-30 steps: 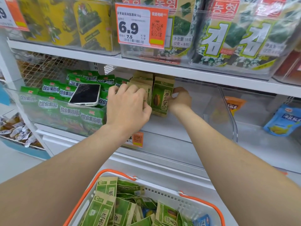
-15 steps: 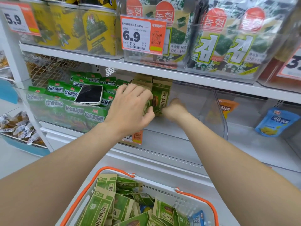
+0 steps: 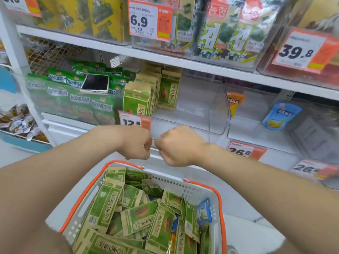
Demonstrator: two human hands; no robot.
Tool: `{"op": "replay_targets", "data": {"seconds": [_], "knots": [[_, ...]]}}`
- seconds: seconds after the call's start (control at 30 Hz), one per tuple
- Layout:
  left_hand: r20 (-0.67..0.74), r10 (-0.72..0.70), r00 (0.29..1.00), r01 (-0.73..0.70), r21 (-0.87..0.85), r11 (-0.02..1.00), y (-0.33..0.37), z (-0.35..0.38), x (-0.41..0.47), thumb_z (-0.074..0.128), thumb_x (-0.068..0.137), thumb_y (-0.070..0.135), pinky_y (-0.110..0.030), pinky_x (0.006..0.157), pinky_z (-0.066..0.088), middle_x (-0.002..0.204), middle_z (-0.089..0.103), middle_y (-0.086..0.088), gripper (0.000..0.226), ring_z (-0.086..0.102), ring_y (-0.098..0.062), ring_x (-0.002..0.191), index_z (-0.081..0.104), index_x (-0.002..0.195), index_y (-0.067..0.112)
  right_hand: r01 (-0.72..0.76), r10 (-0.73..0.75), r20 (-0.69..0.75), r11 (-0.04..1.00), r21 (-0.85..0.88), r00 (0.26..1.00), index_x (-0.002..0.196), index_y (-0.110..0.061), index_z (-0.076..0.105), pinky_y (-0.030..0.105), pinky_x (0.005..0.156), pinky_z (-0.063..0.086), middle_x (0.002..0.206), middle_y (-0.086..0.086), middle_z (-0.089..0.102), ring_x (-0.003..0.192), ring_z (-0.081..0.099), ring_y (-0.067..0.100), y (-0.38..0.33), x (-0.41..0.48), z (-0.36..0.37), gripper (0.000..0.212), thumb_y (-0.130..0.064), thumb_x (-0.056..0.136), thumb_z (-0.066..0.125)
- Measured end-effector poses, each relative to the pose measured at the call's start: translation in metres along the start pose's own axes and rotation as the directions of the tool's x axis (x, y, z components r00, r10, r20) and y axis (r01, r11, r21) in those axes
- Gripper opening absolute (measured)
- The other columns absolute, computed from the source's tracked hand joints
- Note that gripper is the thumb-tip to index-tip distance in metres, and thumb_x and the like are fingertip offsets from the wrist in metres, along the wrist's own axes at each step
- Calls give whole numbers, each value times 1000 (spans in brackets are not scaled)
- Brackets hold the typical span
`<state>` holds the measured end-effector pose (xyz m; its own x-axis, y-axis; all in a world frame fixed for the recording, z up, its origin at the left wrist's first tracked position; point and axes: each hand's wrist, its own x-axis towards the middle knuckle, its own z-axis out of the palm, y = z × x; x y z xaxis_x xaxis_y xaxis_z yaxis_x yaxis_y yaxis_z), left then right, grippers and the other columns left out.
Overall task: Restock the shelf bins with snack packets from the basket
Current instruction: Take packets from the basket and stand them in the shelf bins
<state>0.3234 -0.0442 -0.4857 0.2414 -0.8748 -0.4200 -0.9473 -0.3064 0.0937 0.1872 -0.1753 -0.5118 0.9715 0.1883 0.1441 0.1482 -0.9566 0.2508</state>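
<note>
2 fists, left hand and right hand, hover with fingers curled, knuckles nearly touching, gripping nothing, above the far rim of the basket. Basket: white perforated plastic, orange rim, holding jumbled flat green-and-kraft packets. Upright packets stand at the left of the clear rigid bin.

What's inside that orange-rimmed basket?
Mostly green-and-tan snack packets piled loosely in the basket, plus a blue packet at the right. The pile hides whatever lies beneath.
</note>
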Motion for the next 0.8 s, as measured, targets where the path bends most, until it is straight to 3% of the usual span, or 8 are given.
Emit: {"op": "replay_targets", "data": {"seconds": [0.07,0.23,0.33,0.43,0.53,0.6,0.7,0.8], "knots": [[104,-16,994,7,81,997,11,16,2,56,97,36,-34,84,55,104,73,0,21,66,-23,97,72,105,23,-7,-5,366,999,31,930,81,-17,60,32,52,39,69,6,53,64,56,35,-15,-8,12,9,-18,89,55],[195,19,981,-54,177,983,40,49,3,53,102,41,-38,93,53,125,67,0,31,63,-26,112,67,124,24,33,-36,729,999,18,683,96,-14,65,36,63,57,85,4,58,75,62,27,-57,-42,59,9,-9,92,58],[230,48,972,-87,164,983,57,64,4,51,104,39,-37,85,53,122,66,-1,29,64,-26,108,66,123,23,109,-95,842,993,43,532,123,-12,62,37,61,52,102,7,60,79,59,26,-79,-71,86,29,-4,95,60],[238,60,970,-104,178,979,69,76,6,50,103,34,-32,60,40,116,67,-4,32,58,-26,89,67,125,17,137,-165,892,984,117,420,152,-20,44,40,65,51,124,12,60,87,56,29,-86,-100,116,57,-3,99,58],[248,61,967,-115,210,971,75,84,9,50,102,35,-30,56,36,118,69,-6,33,53,-27,81,69,123,16,112,-149,939,987,119,309,155,-21,41,44,78,55,127,12,59,105,62,34,-92,-125,139,59,-7,100,59],[256,71,964,-130,219,967,79,87,11,50,102,36,-31,58,39,119,69,-6,33,57,-26,82,69,122,17,72,-119,949,992,102,291,143,-14,54,37,64,50,109,8,62,92,62,28,-97,-132,144,44,-12,100,60],[270,73,960,-139,235,962,83,88,15,49,103,34,-30,56,36,120,68,-7,32,57,-25,82,67,123,17,62,-79,920,996,60,383,119,-9,69,30,48,36,99,5,65,76,59,21,-95,-131,142,22,-18,102,59],[277,73,958,-139,224,965,85,86,19,50,104,32,-30,57,37,121,67,-6,29,60,-25,88,65,125,20,-20,-12,863,999,26,505,117,-10,69,34,58,51,109,6,68,79,59,22,-82,-122,131,20,-19,101,62]]}}
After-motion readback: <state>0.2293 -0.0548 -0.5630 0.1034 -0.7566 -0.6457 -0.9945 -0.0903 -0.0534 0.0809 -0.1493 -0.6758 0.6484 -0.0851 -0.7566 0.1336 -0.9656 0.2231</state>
